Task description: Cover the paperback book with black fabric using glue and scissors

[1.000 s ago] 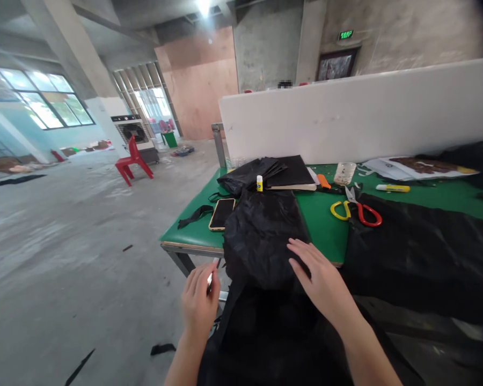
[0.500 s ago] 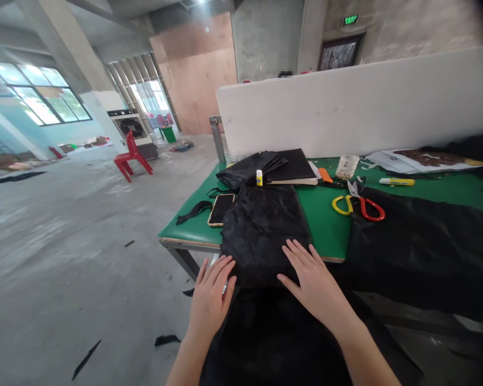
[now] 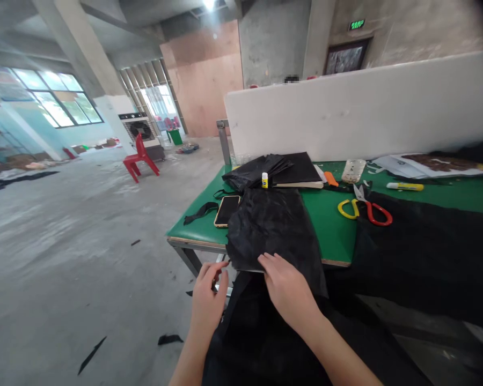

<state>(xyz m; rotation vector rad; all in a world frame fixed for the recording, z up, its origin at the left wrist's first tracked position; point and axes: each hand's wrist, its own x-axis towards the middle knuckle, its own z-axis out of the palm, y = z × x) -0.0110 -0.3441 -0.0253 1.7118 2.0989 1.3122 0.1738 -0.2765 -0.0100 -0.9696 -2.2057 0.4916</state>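
A sheet of black fabric (image 3: 273, 222) lies over the front edge of the green table (image 3: 203, 233), slightly wrinkled. My right hand (image 3: 287, 289) is closed on its near edge, fingers on top and the thumb hidden below. At the fabric's near left corner, my left hand (image 3: 207, 295) has its fingers curled toward the thumb, with a bit of the black edge at the fingertips. More black cloth (image 3: 265, 332) hangs below, between my forearms. A glue stick (image 3: 264, 180) stands upright at the fabric's far end. Left of the fabric lies a phone (image 3: 227, 210).
Scissors (image 3: 365, 206) with yellow and red handles lie to the right, near another black cloth (image 3: 426, 241). Behind them are a yellow tube (image 3: 405, 186) and a clear plastic container (image 3: 353, 170). A white board (image 3: 346, 118) borders the table's back. A red chair (image 3: 140, 158) stands on the floor.
Both hands were lying flat with fingers spread. My right hand has moved left and closed on the fabric's near edge, and my left fingers have curled in at the corner.
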